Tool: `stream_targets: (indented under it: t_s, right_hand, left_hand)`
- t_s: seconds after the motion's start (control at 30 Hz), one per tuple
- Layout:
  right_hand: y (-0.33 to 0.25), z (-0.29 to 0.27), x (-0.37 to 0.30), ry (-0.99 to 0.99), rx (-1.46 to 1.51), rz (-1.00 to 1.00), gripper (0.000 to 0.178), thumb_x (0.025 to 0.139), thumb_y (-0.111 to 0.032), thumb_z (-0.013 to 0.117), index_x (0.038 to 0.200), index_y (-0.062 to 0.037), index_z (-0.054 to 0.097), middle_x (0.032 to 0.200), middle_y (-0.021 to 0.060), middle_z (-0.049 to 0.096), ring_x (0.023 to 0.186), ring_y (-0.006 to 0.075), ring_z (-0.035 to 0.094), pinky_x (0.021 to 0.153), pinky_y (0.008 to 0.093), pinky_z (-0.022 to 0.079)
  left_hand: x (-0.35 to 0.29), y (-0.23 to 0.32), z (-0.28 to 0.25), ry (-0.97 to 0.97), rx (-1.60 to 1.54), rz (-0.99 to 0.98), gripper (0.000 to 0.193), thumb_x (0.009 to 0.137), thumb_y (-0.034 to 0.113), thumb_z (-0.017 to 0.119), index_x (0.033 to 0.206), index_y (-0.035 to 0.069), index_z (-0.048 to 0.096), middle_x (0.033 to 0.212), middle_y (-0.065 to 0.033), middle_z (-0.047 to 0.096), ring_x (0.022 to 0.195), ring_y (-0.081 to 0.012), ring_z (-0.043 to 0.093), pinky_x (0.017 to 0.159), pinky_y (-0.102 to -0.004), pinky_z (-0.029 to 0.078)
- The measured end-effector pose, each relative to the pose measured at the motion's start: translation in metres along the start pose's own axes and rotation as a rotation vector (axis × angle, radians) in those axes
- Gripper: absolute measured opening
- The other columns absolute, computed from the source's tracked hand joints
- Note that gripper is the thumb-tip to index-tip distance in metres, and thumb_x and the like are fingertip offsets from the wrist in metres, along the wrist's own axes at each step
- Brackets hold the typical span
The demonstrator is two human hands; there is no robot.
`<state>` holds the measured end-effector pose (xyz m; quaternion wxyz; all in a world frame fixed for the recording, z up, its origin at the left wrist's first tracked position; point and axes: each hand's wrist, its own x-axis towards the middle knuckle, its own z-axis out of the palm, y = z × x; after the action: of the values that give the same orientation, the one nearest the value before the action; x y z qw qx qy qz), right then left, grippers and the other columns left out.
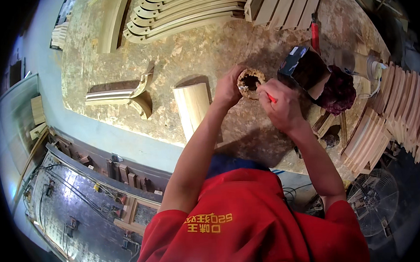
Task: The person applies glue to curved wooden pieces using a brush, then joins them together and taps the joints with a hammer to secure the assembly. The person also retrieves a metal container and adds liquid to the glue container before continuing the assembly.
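A round pot, its rim crusted with brownish dried stuff, stands on the workbench with a dark opening facing up. My left hand is wrapped around its left side. At the pot's right edge, my right hand is closed on a thin tool with a red handle; its working end goes toward the opening and cannot be made out. Just right of that hand is an open black box, tilted. A crumpled dark maroon bundle lies beyond the box.
A pale wooden block and curved wooden pieces lie to the left on the workbench. Rows of curved wooden parts fill the far side. A red-handled tool and stacked slats are at right; a fan stands below.
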<state>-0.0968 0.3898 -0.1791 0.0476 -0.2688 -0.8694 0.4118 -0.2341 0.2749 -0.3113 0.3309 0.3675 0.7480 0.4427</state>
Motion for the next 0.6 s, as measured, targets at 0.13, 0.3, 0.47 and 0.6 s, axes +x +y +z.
stream_targets:
  t_s: [0.13, 0.3, 0.47, 0.6]
  right_hand:
    - [-0.005, 0.002, 0.007, -0.017, 0.123, -0.034, 0.008, 0.097, -0.007, 0.063, 0.098, -0.0016, 0.069, 0.097, 0.0200, 0.070, 0.092, 0.0410, 0.068, 0.080, 0.0461, 0.055]
    - [-0.010, 0.003, 0.007, 0.016, 0.221, 0.006, 0.009, 0.098, -0.006, 0.061, 0.095, 0.0000, 0.068, 0.093, 0.0200, 0.068, 0.090, 0.0415, 0.068, 0.079, 0.0453, 0.054]
    - [-0.006, 0.012, 0.007, 0.025, 0.121, 0.006, 0.010, 0.099, -0.006, 0.060, 0.097, 0.0002, 0.068, 0.094, 0.0203, 0.069, 0.087, 0.0388, 0.069, 0.077, 0.0427, 0.054]
    - [-0.026, -0.004, -0.009, 0.080, 0.124, 0.053, 0.007, 0.101, -0.006, 0.061, 0.103, -0.0011, 0.066, 0.091, 0.0195, 0.069, 0.083, 0.0367, 0.069, 0.075, 0.0407, 0.054]
  left_hand:
    - [0.001, -0.004, 0.000, -0.031, 0.083, -0.020, 0.045, 0.083, 0.022, 0.083, 0.124, 0.015, 0.067, 0.118, -0.0122, 0.073, 0.112, -0.0371, 0.069, 0.094, -0.0447, 0.056]
    - [0.003, -0.002, -0.003, -0.018, 0.155, 0.024, 0.041, 0.084, 0.017, 0.079, 0.123, 0.015, 0.067, 0.115, -0.0116, 0.072, 0.112, -0.0365, 0.068, 0.094, -0.0464, 0.055]
    - [-0.004, 0.002, -0.003, 0.064, 0.136, 0.065, 0.037, 0.086, 0.016, 0.074, 0.122, 0.014, 0.066, 0.118, -0.0106, 0.071, 0.113, -0.0360, 0.067, 0.095, -0.0446, 0.054]
    - [-0.065, -0.007, -0.018, 0.270, 0.491, -0.108, 0.076, 0.079, 0.025, 0.086, 0.147, 0.013, 0.053, 0.156, -0.0158, 0.050, 0.148, -0.0406, 0.042, 0.124, -0.0537, 0.033]
